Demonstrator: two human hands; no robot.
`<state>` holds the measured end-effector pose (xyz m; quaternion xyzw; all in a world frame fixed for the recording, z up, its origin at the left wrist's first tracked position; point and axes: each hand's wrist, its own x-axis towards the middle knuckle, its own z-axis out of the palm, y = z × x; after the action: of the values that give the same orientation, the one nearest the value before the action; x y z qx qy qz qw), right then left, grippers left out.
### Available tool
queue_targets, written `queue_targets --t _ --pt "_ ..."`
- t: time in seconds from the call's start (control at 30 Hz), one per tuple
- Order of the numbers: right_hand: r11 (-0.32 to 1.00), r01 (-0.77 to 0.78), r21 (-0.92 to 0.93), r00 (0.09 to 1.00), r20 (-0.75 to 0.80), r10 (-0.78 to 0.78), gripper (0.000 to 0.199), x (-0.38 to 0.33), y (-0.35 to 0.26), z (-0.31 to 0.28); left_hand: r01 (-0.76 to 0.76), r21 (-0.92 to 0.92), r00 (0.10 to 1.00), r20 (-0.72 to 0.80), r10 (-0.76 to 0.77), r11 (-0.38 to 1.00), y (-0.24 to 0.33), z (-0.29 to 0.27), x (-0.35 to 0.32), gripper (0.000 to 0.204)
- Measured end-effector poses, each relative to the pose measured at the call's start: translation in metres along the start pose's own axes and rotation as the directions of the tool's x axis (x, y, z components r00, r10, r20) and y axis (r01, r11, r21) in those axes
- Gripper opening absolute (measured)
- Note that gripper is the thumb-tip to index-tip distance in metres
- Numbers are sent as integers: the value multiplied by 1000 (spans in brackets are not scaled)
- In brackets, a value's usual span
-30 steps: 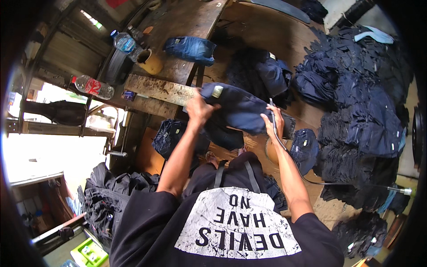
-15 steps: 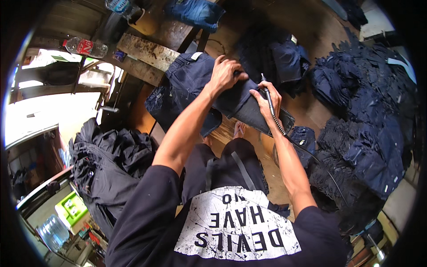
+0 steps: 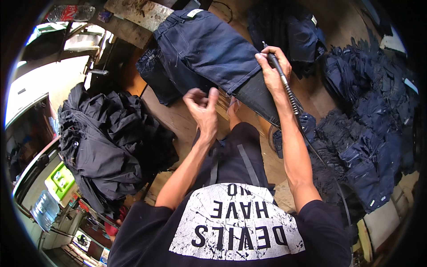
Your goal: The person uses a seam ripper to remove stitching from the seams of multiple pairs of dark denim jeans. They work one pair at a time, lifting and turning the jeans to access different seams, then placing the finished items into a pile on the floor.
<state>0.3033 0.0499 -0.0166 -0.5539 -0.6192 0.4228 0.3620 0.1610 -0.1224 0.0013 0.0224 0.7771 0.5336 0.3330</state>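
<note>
Dark blue denim trousers (image 3: 209,46) lie stretched over a narrow black board (image 3: 259,99); their gathered waistband with a white label is at the far end. My right hand (image 3: 276,71) is closed round a pen-shaped corded tool (image 3: 275,62) with a spring sleeve at its cable end. Its thumb rests by the trousers' hem, and the tool's tip points up and away. Nearer to me, my left hand (image 3: 203,108) is lifted off the cloth with nothing in it. Its fingers are half curled and slightly blurred, the thumb standing apart.
A heap of black garments (image 3: 106,138) stands at left. Piled dark blue garments (image 3: 364,129) fill the right side, with more denim (image 3: 302,35) at the far side. The tool's cable (image 3: 322,162) runs back past my right arm. A plastic bottle (image 3: 71,13) lies far left.
My left hand has let go of the trousers and drawn back toward me. The trousers now lie flatter and more exposed. My right hand keeps the tool near the hem.
</note>
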Motion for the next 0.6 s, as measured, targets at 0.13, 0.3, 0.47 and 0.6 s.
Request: queue_targets --t 0.13,0.3,0.47,0.6 --pt "998 8 -67 995 102 -1 16 6 3 -4 411 -306 743 658 -122 858 -42 -5 26 77" --pt "992 70 -100 986 159 -54 19 11 11 -8 225 -163 787 611 -80 961 -36 -15 47 46" --pt "973 197 -118 978 -45 -204 20 -11 -7 -8 146 -256 797 603 39 956 -40 -18 29 28" --pt "954 299 39 949 96 -301 20 -66 -27 -32 -31 -276 788 585 193 961 -54 -20 32 13"
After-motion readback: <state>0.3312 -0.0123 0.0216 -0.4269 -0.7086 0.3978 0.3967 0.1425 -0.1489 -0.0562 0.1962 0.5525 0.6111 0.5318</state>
